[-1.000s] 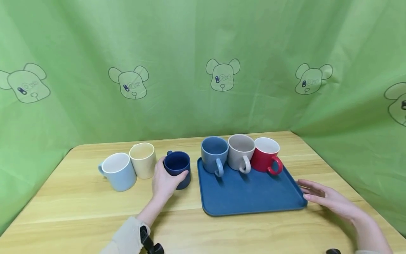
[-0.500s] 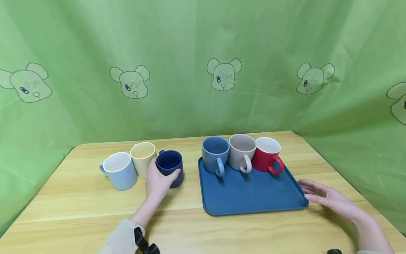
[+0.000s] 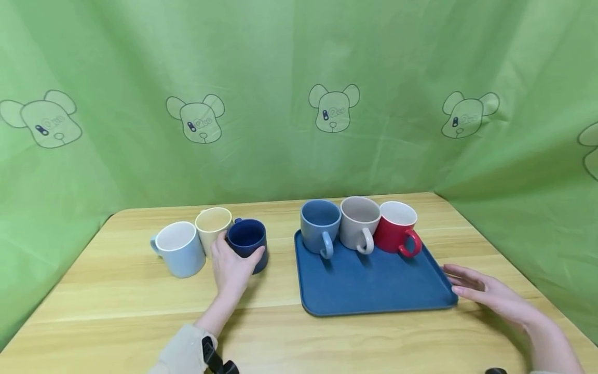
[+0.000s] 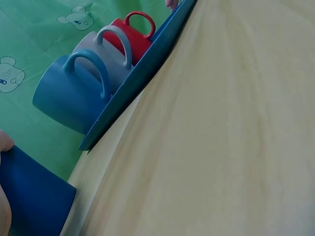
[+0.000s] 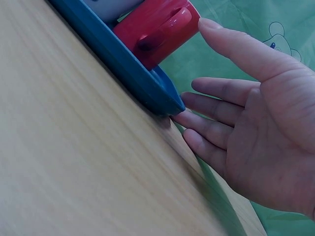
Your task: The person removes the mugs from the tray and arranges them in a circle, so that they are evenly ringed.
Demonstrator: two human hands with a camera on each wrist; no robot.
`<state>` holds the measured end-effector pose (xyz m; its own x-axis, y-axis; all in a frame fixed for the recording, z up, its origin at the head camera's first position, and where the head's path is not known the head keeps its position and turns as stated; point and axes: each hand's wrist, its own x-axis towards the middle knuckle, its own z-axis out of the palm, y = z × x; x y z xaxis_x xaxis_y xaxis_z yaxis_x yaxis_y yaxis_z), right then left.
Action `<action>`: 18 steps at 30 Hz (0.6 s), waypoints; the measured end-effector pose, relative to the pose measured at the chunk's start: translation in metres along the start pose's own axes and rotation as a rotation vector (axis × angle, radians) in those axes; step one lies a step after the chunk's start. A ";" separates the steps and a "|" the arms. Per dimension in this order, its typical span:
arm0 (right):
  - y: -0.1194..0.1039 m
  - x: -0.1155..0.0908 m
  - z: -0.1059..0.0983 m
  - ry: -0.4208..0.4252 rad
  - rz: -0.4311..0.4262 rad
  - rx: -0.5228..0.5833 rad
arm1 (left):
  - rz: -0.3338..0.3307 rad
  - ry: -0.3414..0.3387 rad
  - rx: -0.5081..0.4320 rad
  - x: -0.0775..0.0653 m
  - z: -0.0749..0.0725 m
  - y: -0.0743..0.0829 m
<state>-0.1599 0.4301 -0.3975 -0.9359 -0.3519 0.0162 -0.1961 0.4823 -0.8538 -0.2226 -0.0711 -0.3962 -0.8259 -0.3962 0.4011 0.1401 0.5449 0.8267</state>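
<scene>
In the head view my left hand grips a navy mug by its sides, thumb at the near right. The mug stands upright on the table, its handle at the back left. Right beside it on the left is a cream mug, followed by a pale blue mug. My right hand, fingers loosely extended and palm facing the tray, has its fingertips at the right edge of the blue tray. Along the tray's back stand a mid-blue mug, a grey mug and a red mug.
The wooden table spreads in front of both hands. A green printed curtain hangs behind the table and along its sides. Between the navy mug and the tray runs a strip of bare wood.
My left hand has shifted the navy mug leftward, away from the tray and up beside the cream mug. The right hand keeps its place at the tray's edge.
</scene>
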 end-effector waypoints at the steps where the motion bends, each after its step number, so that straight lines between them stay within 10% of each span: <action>1: 0.000 0.000 0.000 -0.001 0.002 -0.003 | -0.003 0.009 0.004 0.000 0.001 0.001; 18: 0.002 0.002 -0.001 -0.008 -0.017 -0.001 | -0.028 0.032 -0.053 -0.001 -0.003 0.000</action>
<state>-0.1621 0.4308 -0.3984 -0.9300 -0.3665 0.0267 -0.2126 0.4773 -0.8526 -0.2198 -0.0731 -0.3951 -0.8123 -0.4346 0.3890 0.1466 0.4933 0.8574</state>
